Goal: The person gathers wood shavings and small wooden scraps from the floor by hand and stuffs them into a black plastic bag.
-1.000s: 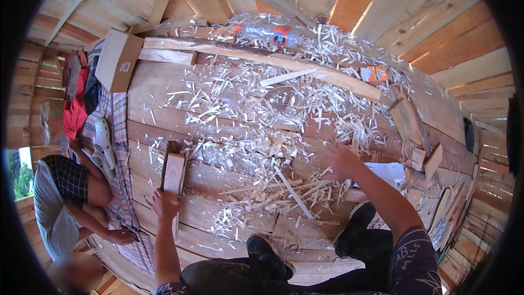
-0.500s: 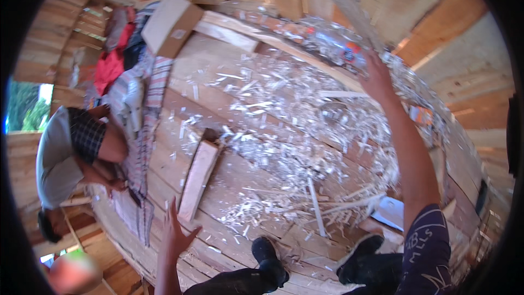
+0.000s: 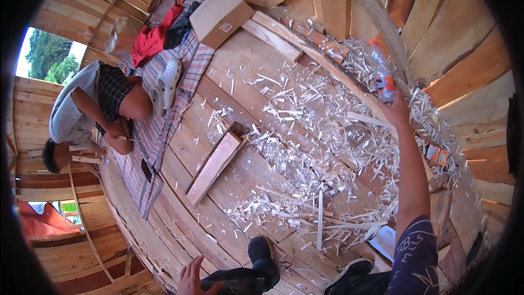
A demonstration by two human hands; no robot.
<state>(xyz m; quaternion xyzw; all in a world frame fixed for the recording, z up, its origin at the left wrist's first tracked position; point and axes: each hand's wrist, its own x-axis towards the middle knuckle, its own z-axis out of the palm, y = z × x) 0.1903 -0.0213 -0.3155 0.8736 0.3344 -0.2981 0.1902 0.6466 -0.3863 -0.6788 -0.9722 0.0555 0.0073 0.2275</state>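
Observation:
My right hand (image 3: 397,111) reaches far out at the right and grips a clear plastic bottle (image 3: 381,68) by its base end. The bottle has a red cap and an orange and dark label; its capped end points away from me. Beneath and around it lie pale wood shavings (image 3: 333,125), beside a long wooden beam (image 3: 327,65). Low in the view, my left hand (image 3: 195,279) is empty over the floorboards near my leg, with fingers and thumb apart. Its wrist is cut off by the lower edge.
A person (image 3: 103,104) crouches at the left beside a striped mat (image 3: 155,172) bearing pale clogs (image 3: 168,83), a dark phone-like object (image 3: 146,170) and red cloth (image 3: 150,42). A cardboard box (image 3: 221,16) stands behind. A short squared timber (image 3: 214,169) lies mid-floor. Plank walls curve around.
My right hand has taken hold of the bottle, which has swung so its cap points more directly away. My left hand has dropped toward the lower edge. The whole view has shifted.

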